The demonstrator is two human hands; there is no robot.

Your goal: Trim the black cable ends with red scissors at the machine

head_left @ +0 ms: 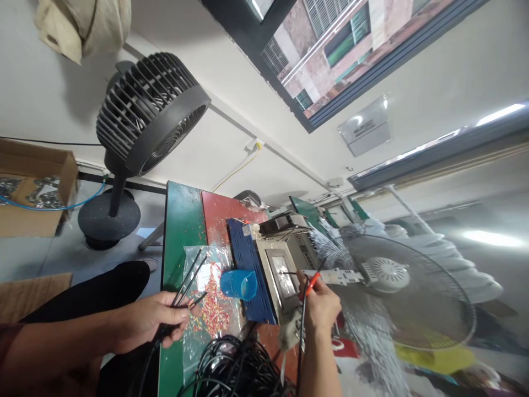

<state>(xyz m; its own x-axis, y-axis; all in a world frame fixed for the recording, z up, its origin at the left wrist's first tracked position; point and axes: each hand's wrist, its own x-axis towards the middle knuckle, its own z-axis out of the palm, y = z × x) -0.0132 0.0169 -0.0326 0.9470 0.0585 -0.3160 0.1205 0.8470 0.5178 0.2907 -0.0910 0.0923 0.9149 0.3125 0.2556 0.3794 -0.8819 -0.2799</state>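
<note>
My left hand (pixel 152 321) is closed round several black cables (pixel 190 278), whose ends stick up past the fingers. My right hand (pixel 321 310) grips a black cable (pixel 302 331) beside a box-shaped device (pixel 264 259) with a silvery square recess (pixel 285 275). A red-orange piece (pixel 314 282) also shows at the right fingertips; its kind is unclear. Thin dark tips point from these fingers over the recess. Between the hands stands a blue plastic cup (pixel 237 284). Small red and yellow bits (pixel 215 311) lie scattered on a clear plastic sheet (pixel 192 353).
A heap of coiled black cable (pixel 235 366) lies at the table's near side. Close by on the right is a large caged fan (pixel 397 298). A dark grey fan (pixel 152 110) stands left of the green table (pixel 176 220), with a cardboard box (pixel 33 215) farther left.
</note>
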